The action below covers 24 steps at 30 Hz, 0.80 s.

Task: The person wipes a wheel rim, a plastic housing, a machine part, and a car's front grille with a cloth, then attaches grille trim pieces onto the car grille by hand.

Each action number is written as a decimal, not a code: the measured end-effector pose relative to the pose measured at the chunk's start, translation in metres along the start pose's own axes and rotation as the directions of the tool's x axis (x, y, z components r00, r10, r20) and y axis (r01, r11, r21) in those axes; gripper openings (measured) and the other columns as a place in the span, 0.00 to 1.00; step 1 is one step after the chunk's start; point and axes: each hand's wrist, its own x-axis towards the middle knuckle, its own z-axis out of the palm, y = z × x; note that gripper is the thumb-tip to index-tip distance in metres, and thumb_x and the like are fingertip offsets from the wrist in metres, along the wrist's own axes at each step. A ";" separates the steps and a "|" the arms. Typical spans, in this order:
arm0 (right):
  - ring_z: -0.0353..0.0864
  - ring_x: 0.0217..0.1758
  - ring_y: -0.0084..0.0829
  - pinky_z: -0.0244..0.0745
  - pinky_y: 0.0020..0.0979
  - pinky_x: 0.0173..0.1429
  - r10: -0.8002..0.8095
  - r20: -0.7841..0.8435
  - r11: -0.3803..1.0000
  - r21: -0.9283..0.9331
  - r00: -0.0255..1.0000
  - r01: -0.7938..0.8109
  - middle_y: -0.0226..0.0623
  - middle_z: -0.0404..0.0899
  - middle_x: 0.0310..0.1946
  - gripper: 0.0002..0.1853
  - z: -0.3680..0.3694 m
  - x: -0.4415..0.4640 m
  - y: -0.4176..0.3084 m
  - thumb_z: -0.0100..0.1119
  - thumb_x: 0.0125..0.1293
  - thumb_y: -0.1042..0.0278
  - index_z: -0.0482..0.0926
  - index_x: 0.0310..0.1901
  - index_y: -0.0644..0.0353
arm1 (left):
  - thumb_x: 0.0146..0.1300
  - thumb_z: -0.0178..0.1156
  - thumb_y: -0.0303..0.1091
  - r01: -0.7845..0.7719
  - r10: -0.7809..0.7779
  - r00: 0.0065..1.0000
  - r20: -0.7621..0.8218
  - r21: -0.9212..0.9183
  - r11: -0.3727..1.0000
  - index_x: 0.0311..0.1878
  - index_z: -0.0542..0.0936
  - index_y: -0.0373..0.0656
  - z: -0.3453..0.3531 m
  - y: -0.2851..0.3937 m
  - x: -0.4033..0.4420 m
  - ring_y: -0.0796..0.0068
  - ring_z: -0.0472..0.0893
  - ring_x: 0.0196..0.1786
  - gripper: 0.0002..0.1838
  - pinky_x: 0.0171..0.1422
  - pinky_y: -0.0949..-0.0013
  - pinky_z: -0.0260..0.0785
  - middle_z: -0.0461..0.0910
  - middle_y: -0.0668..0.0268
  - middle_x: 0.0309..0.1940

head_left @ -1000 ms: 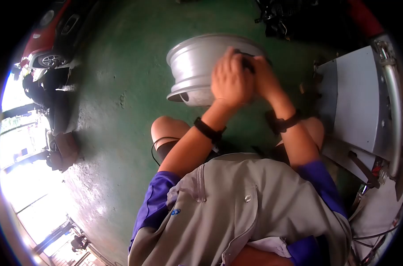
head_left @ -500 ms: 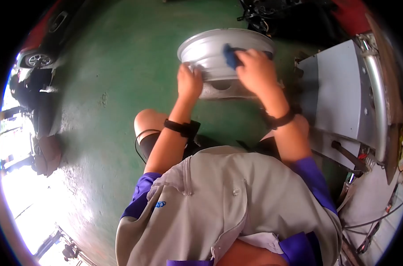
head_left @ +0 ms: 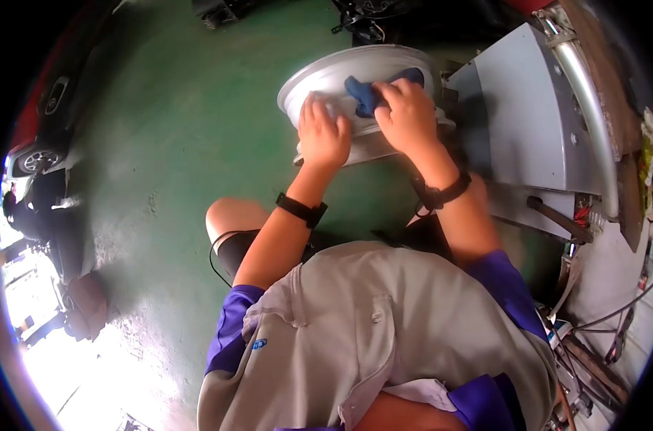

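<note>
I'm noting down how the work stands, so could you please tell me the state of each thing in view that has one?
Silver metal wheel rim: seen side-on, left hand resting on it.
Dark blue cloth: bunched, gripped in the right hand, apparently against the rim.
Black left wristband: fastened.
Black right wristband: fastened.
Red car: partly in view; doors cannot be judged.

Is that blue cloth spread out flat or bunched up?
Bunched up: the blue cloth shows as a crumpled wad poking out from the right hand, over the silver wheel rim.
</note>
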 end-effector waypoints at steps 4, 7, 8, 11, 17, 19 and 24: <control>0.78 0.44 0.47 0.75 0.50 0.43 0.112 0.096 0.971 -0.223 0.989 -0.089 0.39 0.77 0.37 0.14 0.000 0.007 0.010 0.59 0.55 0.62 0.83 0.44 0.48 | 0.61 0.56 0.35 0.001 -0.004 1.000 -0.029 -0.072 0.997 0.58 0.65 0.26 0.020 0.030 0.006 0.31 0.63 0.66 0.26 0.72 0.46 0.57 0.61 0.30 0.64; 0.77 0.44 0.47 0.74 0.50 0.44 0.062 0.103 0.975 -0.218 0.993 -0.039 0.40 0.77 0.39 0.15 -0.002 0.010 -0.001 0.60 0.54 0.64 0.83 0.44 0.49 | 0.63 0.56 0.34 0.029 -0.035 0.999 -0.021 -0.222 0.975 0.57 0.65 0.26 0.023 0.044 0.012 0.30 0.63 0.66 0.25 0.72 0.46 0.57 0.58 0.28 0.65; 0.77 0.44 0.47 0.74 0.49 0.45 0.050 0.093 0.977 -0.213 0.994 -0.029 0.40 0.77 0.39 0.15 -0.003 0.007 0.001 0.60 0.54 0.65 0.83 0.45 0.49 | 0.62 0.56 0.31 0.013 -0.029 0.998 -0.058 -0.251 0.968 0.56 0.65 0.26 0.023 0.041 0.009 0.30 0.63 0.65 0.23 0.71 0.46 0.58 0.59 0.29 0.65; 0.77 0.44 0.47 0.75 0.48 0.47 0.014 0.045 0.981 -0.192 0.999 -0.005 0.41 0.77 0.38 0.15 -0.005 0.008 0.019 0.60 0.54 0.66 0.83 0.46 0.49 | 0.60 0.57 0.26 -0.013 -0.021 0.989 -0.148 -0.229 0.973 0.55 0.66 0.27 0.009 0.036 -0.003 0.31 0.64 0.65 0.21 0.69 0.46 0.60 0.61 0.29 0.63; 0.77 0.45 0.46 0.75 0.48 0.47 0.116 0.134 0.953 -0.294 0.984 -0.072 0.39 0.76 0.36 0.14 -0.013 0.007 0.006 0.60 0.54 0.65 0.83 0.44 0.49 | 0.70 0.52 0.42 0.352 -0.352 0.936 -0.015 -0.016 0.936 0.61 0.66 0.29 0.041 -0.018 -0.042 0.35 0.60 0.70 0.26 0.73 0.44 0.53 0.59 0.31 0.66; 0.76 0.47 0.45 0.73 0.49 0.46 0.003 0.183 0.957 -0.287 0.983 0.050 0.38 0.76 0.36 0.13 -0.003 0.007 -0.014 0.62 0.53 0.63 0.83 0.42 0.48 | 0.71 0.50 0.45 0.391 -0.391 0.920 0.019 -0.047 0.919 0.66 0.62 0.31 0.035 0.000 -0.034 0.36 0.60 0.70 0.29 0.73 0.42 0.53 0.57 0.33 0.68; 0.75 0.46 0.41 0.70 0.48 0.47 -0.124 0.199 0.928 -0.323 0.972 0.185 0.35 0.76 0.36 0.12 0.023 0.004 -0.032 0.64 0.50 0.62 0.82 0.39 0.47 | 0.71 0.48 0.45 0.379 -0.367 0.925 0.094 -0.171 0.910 0.68 0.60 0.29 0.042 0.008 -0.032 0.38 0.55 0.74 0.31 0.74 0.39 0.50 0.54 0.36 0.71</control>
